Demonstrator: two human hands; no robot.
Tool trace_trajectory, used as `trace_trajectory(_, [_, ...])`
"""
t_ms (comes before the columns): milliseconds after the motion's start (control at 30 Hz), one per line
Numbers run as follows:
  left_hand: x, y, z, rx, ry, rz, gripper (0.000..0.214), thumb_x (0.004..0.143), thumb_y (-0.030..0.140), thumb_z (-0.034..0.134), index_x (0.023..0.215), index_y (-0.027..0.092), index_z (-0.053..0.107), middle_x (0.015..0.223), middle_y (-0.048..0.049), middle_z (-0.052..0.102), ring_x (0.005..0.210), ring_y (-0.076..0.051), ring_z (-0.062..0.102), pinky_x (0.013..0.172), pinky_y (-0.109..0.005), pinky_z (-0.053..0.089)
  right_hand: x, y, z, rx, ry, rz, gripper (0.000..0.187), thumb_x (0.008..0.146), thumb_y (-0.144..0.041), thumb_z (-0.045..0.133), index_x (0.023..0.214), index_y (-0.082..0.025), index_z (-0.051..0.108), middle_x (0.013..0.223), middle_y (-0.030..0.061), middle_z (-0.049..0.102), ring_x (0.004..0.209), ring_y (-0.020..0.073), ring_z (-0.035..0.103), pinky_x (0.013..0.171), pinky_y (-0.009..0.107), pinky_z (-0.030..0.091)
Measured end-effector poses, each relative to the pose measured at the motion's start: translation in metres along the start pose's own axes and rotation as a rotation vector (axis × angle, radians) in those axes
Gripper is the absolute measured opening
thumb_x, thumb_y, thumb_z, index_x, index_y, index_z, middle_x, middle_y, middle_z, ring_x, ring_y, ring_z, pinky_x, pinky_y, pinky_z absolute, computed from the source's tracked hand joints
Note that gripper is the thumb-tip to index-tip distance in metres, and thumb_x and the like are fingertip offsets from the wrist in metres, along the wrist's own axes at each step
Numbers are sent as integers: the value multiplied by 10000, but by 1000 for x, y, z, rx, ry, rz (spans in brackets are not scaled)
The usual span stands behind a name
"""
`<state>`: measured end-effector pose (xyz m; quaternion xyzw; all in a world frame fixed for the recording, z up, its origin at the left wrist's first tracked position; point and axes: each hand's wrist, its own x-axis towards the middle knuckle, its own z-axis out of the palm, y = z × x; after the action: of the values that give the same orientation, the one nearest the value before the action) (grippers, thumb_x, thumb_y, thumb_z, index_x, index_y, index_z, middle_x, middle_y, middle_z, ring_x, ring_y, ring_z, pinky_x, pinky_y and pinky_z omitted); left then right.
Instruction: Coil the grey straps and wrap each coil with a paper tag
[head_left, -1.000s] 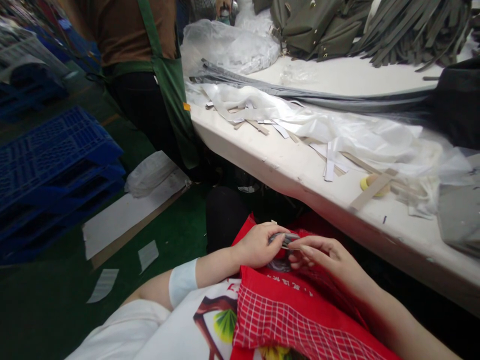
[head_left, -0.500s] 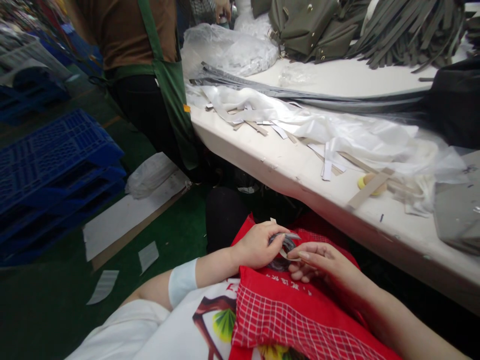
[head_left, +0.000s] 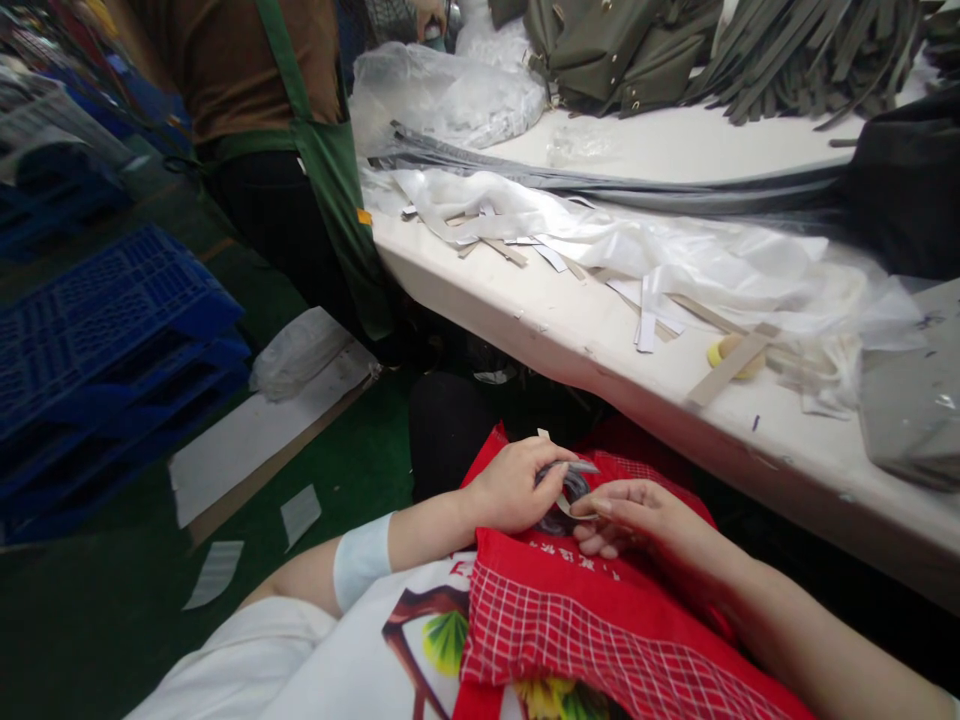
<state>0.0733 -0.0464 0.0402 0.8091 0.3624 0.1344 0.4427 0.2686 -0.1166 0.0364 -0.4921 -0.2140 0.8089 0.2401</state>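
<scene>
My left hand [head_left: 516, 486] and my right hand [head_left: 637, 522] meet over my lap, above a red checked apron [head_left: 570, 620]. Both pinch a small grey strip [head_left: 574, 478] that curls into a loop between them. The left thumb and fingers close on its upper end. Fingertips of the right hand press together on a pale end of the strip just below. Part of the loop is hidden behind the fingers.
A white worktable [head_left: 570, 330] runs along the right, strewn with clear plastic sheeting [head_left: 675, 255], paper strips, long grey strips and olive bags [head_left: 622, 50]. A person in a green apron [head_left: 330, 170] stands at its far left end. Blue pallets [head_left: 105, 350] lie on the green floor.
My right hand has dropped slightly and drawn the pale end of the strip down, so the strip now curls into a loop. The view has shifted a little.
</scene>
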Motion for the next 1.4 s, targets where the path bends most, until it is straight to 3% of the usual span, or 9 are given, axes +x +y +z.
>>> trace_trajectory(267, [2, -1, 0, 13, -17, 3, 328, 924, 207, 410, 1098, 134, 679, 1049, -95, 694, 965, -185, 619, 921, -304, 475, 3, 0, -3, -60, -30, 37, 447, 743, -528, 719, 930, -123, 734, 833, 119, 749, 709, 148, 701, 652, 222, 506])
trace_trajectory(533, [4, 1, -1, 36, -11, 25, 313, 917, 193, 410, 1071, 133, 676, 1025, -89, 694, 945, -176, 622, 906, -287, 477, 5, -1, -4, 61, 11, 111, 389, 742, -471, 741, 873, -105, 733, 801, 129, 746, 668, 131, 697, 593, 180, 504])
trace_trajectory(800, [4, 1, -1, 28, -18, 33, 316, 913, 183, 414, 1090, 131, 671, 1045, -87, 693, 941, -171, 623, 905, -283, 477, 8, 1, -9, 83, -45, 170, 324, 766, -405, 742, 899, -110, 734, 822, 119, 751, 688, 120, 708, 577, 142, 513])
trace_trajectory(1033, [4, 0, -1, 29, -18, 35, 318, 920, 200, 408, 1091, 146, 670, 1060, -81, 693, 945, -173, 622, 902, -288, 480, 11, 2, -6, 59, -40, 225, 314, 783, -406, 727, 850, -99, 718, 697, 82, 730, 565, 93, 668, 485, 127, 481])
trace_trajectory(1400, [3, -5, 0, 18, 0, 36, 308, 918, 195, 424, 1086, 119, 671, 1044, -94, 692, 936, -176, 623, 903, -284, 473, 4, 0, -3, 41, -26, 136, 410, 757, -509, 709, 857, -111, 695, 695, 86, 725, 569, 110, 665, 516, 168, 473])
